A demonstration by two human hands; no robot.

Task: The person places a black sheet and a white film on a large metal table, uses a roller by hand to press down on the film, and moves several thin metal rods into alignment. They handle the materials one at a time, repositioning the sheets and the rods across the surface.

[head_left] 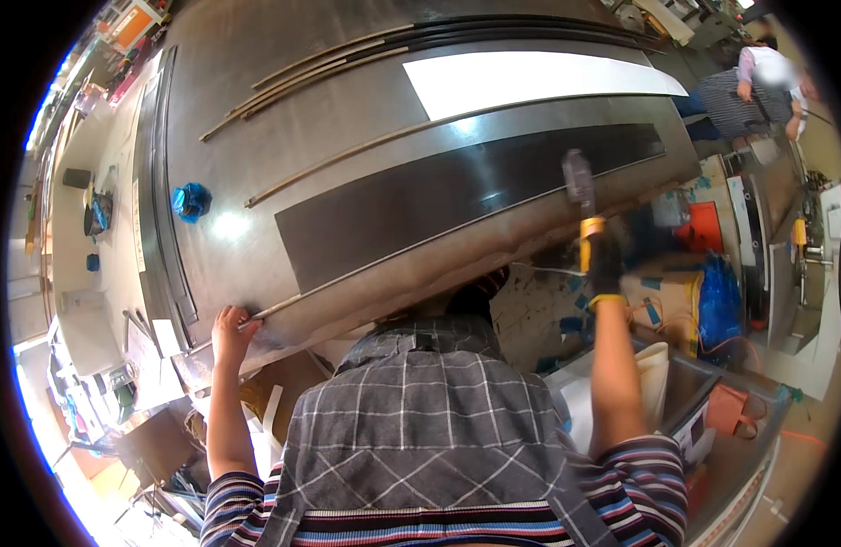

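Two hands work at the near edge of the steel table (256, 137). The left hand (231, 332) presses curled fingers on the end of a thin metal strip (393, 255) lying along that edge, while the gloved right hand (605, 260) grips a raised hammer (580, 187), fingers wrapped around its handle. A glancing blow could likely kick the strip loose or jar those pinning fingers.

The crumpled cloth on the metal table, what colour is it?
Blue; the cloth shows in the head view, left of the dark sheet.
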